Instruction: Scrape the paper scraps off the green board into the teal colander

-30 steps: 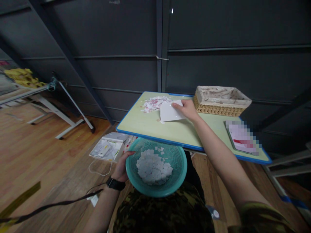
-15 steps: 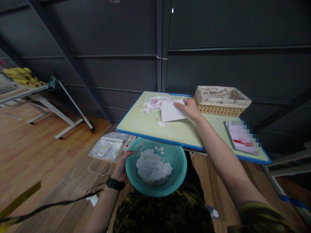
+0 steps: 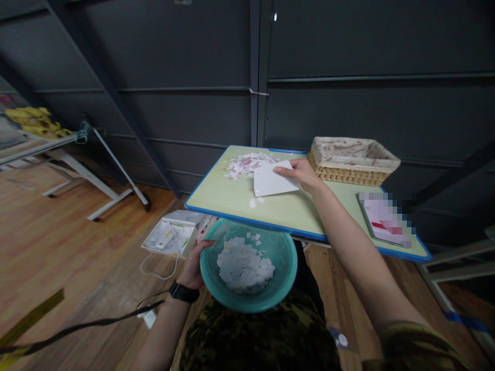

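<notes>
Under the near edge of a blue-rimmed tabletop (image 3: 216, 193), the left hand (image 3: 193, 265) grips a turquoise plastic colander (image 3: 281, 257) by its rim, while over the tabletop the right hand (image 3: 303, 174) pinches a white card (image 3: 270, 181) beside paper scraps (image 3: 244, 166), seemingly for gathering them, and the next move calls for a low card.

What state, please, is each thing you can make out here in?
Left hand, closed on the teal basket's rim
Right hand, gripping the white card
Teal basket, open side up, partly filled
White card, held; contact with table unclear
Pale pieces, heaped inside the teal basket
Scraps, spread loosely on the table
Wicker basket, upright, lined
White box, open, with things inside
</notes>
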### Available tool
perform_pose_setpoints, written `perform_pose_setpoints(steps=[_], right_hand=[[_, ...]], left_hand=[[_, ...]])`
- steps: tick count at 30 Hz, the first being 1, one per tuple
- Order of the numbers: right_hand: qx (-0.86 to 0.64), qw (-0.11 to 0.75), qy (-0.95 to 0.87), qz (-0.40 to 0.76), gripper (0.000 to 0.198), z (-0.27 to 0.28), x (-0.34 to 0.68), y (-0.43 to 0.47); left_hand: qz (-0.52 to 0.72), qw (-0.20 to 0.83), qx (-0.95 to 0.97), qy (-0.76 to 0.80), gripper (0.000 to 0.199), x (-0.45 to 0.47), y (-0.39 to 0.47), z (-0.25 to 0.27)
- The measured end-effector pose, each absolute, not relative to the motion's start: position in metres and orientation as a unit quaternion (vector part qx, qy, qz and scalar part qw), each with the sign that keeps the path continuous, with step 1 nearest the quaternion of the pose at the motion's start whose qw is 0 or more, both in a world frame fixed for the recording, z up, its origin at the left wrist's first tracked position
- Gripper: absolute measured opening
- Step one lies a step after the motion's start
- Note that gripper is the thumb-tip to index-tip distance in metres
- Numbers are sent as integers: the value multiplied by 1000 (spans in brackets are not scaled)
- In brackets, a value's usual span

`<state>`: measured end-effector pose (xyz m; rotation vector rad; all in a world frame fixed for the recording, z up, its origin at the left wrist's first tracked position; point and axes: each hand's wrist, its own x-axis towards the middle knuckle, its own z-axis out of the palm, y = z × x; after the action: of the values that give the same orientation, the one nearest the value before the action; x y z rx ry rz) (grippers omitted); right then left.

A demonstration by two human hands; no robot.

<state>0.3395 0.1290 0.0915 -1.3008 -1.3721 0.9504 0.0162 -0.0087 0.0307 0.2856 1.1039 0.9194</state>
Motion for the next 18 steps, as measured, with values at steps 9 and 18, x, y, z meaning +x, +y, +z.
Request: perform_pose_setpoints(steps=[9, 18], right_hand=[[-520, 395, -633, 417, 43, 95, 332, 126], [-547, 405, -618, 395, 40, 96, 353, 132]], left_hand=[[417, 750, 136, 495, 20, 14, -8, 27], [412, 745, 130, 508, 19, 14, -8, 27]])
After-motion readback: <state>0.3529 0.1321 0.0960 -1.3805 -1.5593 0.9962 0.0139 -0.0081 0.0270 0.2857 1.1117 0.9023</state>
